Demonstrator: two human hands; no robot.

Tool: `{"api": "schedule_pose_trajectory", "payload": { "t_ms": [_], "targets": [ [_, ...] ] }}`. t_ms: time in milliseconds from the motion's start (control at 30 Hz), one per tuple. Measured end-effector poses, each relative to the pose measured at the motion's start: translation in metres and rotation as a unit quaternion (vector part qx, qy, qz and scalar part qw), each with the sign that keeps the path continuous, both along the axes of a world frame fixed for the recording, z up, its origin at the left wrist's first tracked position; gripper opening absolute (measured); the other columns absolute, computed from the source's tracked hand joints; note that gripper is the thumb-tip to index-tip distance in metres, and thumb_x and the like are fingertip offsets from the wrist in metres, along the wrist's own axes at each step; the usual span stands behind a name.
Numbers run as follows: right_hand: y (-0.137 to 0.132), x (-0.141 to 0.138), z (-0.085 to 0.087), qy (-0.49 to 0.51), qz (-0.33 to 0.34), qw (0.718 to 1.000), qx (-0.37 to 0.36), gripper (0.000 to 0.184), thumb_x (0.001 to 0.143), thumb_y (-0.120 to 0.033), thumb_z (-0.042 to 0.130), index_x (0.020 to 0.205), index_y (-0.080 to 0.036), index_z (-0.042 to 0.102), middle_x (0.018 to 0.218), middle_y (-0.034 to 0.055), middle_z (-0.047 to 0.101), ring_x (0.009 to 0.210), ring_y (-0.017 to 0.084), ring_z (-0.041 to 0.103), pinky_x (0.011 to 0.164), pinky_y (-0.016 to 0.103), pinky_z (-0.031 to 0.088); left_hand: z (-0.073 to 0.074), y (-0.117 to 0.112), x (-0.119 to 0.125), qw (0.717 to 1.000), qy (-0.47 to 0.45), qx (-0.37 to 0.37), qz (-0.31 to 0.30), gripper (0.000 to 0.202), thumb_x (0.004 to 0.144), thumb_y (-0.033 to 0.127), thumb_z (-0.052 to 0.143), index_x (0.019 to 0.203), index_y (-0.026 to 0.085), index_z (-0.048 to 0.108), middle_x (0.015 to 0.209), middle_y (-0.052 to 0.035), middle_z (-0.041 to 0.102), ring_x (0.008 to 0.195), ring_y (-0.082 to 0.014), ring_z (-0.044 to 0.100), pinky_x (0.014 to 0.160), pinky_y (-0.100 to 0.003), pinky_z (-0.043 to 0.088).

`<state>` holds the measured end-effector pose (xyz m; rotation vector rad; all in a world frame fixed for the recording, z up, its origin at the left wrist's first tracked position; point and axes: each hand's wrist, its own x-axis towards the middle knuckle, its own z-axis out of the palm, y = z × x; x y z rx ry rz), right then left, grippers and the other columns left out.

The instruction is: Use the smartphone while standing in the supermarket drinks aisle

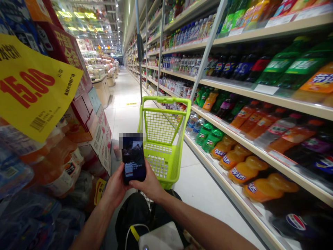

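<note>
A dark smartphone (pixel 134 161) is held upright in front of me, its lit screen facing me with a dim picture and some text. My left hand (pixel 116 184) wraps its left edge. On the other side, my right hand (pixel 148 182) grips the right edge and lower corner, the thumb lying by the bottom of the screen. Just beyond the phone stands a lime-green plastic shopping basket cart (pixel 179 152). On my lap rests a white box-shaped device (pixel 161 238), with a white cable (pixel 128 236) beside it.
Shelves (pixel 234 121) of drink bottles line the right side. Stacked cartons (pixel 90 128) and wrapped bottles (pixel 59 166) crowd the left, under a yellow price sign (pixel 33 86) reading 15.00. A tiled aisle (pixel 125 90) runs ahead between them, past display counters (pixel 101 88).
</note>
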<state>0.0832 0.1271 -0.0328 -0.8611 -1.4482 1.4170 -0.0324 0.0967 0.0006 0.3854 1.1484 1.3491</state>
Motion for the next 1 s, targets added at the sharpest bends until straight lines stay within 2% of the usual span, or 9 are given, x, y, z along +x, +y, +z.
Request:
{"api": "schedule_pose_trajectory", "payload": {
  "t_ms": [200, 433, 567, 667, 767, 833, 900, 1000],
  "targets": [
    [0.003, 0.004, -0.001, 0.032, 0.047, 0.998, 0.002, 0.077, 0.054, -0.011, 0.07, 0.122, -0.023, 0.036, 0.107, 0.0022, 0.058, 0.096, 0.019, 0.055, 0.087, 0.035, 0.043, 0.0, 0.001, -0.001, 1.0, 0.01, 0.007, -0.018, 0.032, 0.086, 0.032, 0.04, 0.105, 0.014, 0.06, 0.087, -0.0086, 0.07, 0.069, -0.0193, 0.064, 0.043, -0.023, 0.047],
    [0.006, 0.006, -0.001, 0.045, 0.075, 0.996, 0.003, 0.077, 0.056, -0.008, 0.067, 0.124, -0.022, 0.035, 0.114, 0.0038, 0.056, 0.101, 0.019, 0.053, 0.089, 0.035, 0.042, 0.003, 0.0, -0.001, 1.0, 0.007, 0.009, -0.024, 0.032, 0.086, 0.031, 0.039, 0.103, 0.014, 0.06, 0.086, -0.0093, 0.07, 0.072, -0.0213, 0.066, 0.051, -0.029, 0.053],
    [0.014, 0.01, 0.002, 0.087, 0.12, 0.988, -0.037, 0.054, 0.059, -0.015, 0.064, 0.11, -0.02, 0.047, 0.101, 0.0029, 0.062, 0.093, 0.018, 0.058, 0.087, 0.035, 0.042, 0.003, 0.0, -0.002, 0.999, 0.018, 0.002, -0.031, 0.031, 0.086, 0.031, 0.04, 0.102, 0.013, 0.059, 0.085, -0.0101, 0.07, 0.069, -0.0216, 0.066, 0.05, -0.032, 0.054],
    [0.024, 0.015, 0.008, 0.056, 0.123, 0.988, -0.068, 0.035, 0.058, -0.019, 0.063, 0.091, -0.018, 0.056, 0.084, 0.0006, 0.065, 0.079, 0.017, 0.059, 0.079, 0.033, 0.044, 0.002, -0.001, -0.003, 0.999, 0.019, -0.001, -0.041, 0.032, 0.086, 0.031, 0.04, 0.106, 0.013, 0.058, 0.085, -0.0104, 0.07, 0.069, -0.0215, 0.066, 0.048, -0.031, 0.054],
    [0.033, 0.019, 0.013, 0.018, 0.128, 0.988, -0.085, 0.024, 0.056, -0.021, 0.064, 0.079, -0.016, 0.06, 0.071, -0.0015, 0.062, 0.067, 0.015, 0.056, 0.069, 0.03, 0.044, 0.002, -0.001, -0.003, 0.999, 0.021, -0.004, -0.048, 0.034, 0.086, 0.031, 0.04, 0.11, 0.014, 0.055, 0.085, -0.0102, 0.07, 0.07, -0.0213, 0.066, 0.048, -0.03, 0.055],
    [0.038, 0.02, 0.015, 0.01, 0.113, 0.99, -0.087, 0.016, 0.06, -0.028, 0.063, 0.07, -0.016, 0.06, 0.065, -0.0019, 0.06, 0.062, 0.013, 0.053, 0.064, 0.028, 0.043, 0.002, -0.001, -0.002, 0.998, 0.024, -0.005, -0.054, 0.034, 0.086, 0.032, 0.039, 0.109, 0.012, 0.056, 0.085, -0.0108, 0.07, 0.069, -0.0217, 0.066, 0.047, -0.03, 0.054],
    [0.042, 0.02, 0.016, 0.009, 0.084, 0.992, -0.091, 0.025, 0.067, -0.04, 0.057, 0.065, -0.016, 0.058, 0.064, -0.001, 0.058, 0.061, 0.012, 0.051, 0.062, 0.028, 0.042, 0.002, -0.001, -0.001, 0.998, 0.027, -0.007, -0.06, 0.034, 0.086, 0.032, 0.039, 0.105, 0.011, 0.058, 0.084, -0.0117, 0.07, 0.067, -0.0223, 0.066, 0.047, -0.031, 0.054],
    [0.047, 0.021, 0.018, 0.015, 0.06, 0.993, -0.097, 0.04, 0.075, -0.053, 0.043, 0.07, -0.015, 0.058, 0.068, 0.0018, 0.059, 0.064, 0.013, 0.052, 0.062, 0.029, 0.042, 0.003, -0.001, -0.001, 0.998, 0.028, -0.011, -0.063, 0.032, 0.086, 0.03, 0.04, 0.101, 0.01, 0.059, 0.084, -0.0121, 0.07, 0.066, -0.0225, 0.066, 0.046, -0.031, 0.054]
  ]
}}
